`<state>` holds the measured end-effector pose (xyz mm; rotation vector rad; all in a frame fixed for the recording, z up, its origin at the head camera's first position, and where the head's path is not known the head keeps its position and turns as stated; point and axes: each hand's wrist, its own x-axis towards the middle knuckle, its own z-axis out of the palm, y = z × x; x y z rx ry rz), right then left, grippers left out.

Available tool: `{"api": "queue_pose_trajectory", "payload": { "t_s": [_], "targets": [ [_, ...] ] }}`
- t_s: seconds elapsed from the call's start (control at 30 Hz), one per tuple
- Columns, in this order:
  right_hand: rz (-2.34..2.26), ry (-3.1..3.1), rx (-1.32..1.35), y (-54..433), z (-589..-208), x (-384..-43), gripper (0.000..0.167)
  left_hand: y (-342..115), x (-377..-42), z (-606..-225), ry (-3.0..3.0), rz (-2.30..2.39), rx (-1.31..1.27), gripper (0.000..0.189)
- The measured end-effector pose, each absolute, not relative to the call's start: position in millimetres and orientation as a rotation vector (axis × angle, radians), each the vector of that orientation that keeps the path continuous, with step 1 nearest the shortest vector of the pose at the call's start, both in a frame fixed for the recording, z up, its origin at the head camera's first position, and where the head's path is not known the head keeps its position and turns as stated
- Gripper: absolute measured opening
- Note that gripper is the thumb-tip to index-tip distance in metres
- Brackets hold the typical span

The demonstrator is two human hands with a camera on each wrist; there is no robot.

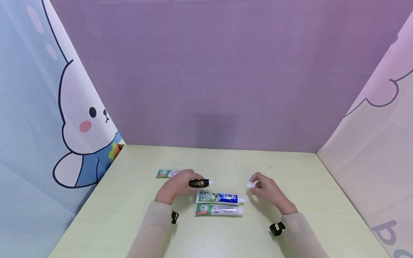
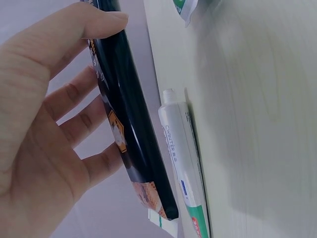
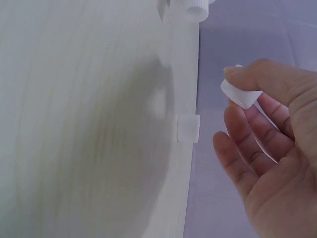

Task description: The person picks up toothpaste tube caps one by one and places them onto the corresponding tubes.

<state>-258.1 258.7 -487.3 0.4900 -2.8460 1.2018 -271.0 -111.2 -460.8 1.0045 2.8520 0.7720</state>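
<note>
My left hand (image 1: 180,184) grips a black toothpaste tube (image 1: 199,183) above the table, with its narrow white tip pointing right. In the left wrist view, the thumb lies across the black tube and the fingers are behind it. Between thumb and fingertips, my right hand (image 1: 266,190) pinches a small white cap (image 3: 241,94). A second white cap (image 3: 188,129) sits on the table near that hand. Below the left hand lie a green-and-blue toothpaste tube (image 1: 221,198) and a white-and-green toothpaste tube (image 1: 219,210), side by side. Another white-and-green tube (image 1: 166,173) is partly hidden behind the left hand.
The pale table (image 1: 219,236) meets a purple cloth backdrop (image 1: 219,89) at its far edge. Printed curtains flank it, a blue one (image 1: 29,143) with a cartoon animal on the left and a pale one (image 1: 380,150) on the right. Each wrist wears a black strap.
</note>
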Motion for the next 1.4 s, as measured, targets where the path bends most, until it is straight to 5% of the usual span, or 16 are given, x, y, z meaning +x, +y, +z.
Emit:
{"api": "queue_pose_trajectory", "payload": {
  "t_s": [1.4],
  "targets": [
    [1.301, -2.71, 0.737, 224.6, -483.8, -253.5, 0.026, -83.7, -271.4, -456.3, 2.817, 0.755, 0.997, 0.039]
  ]
}}
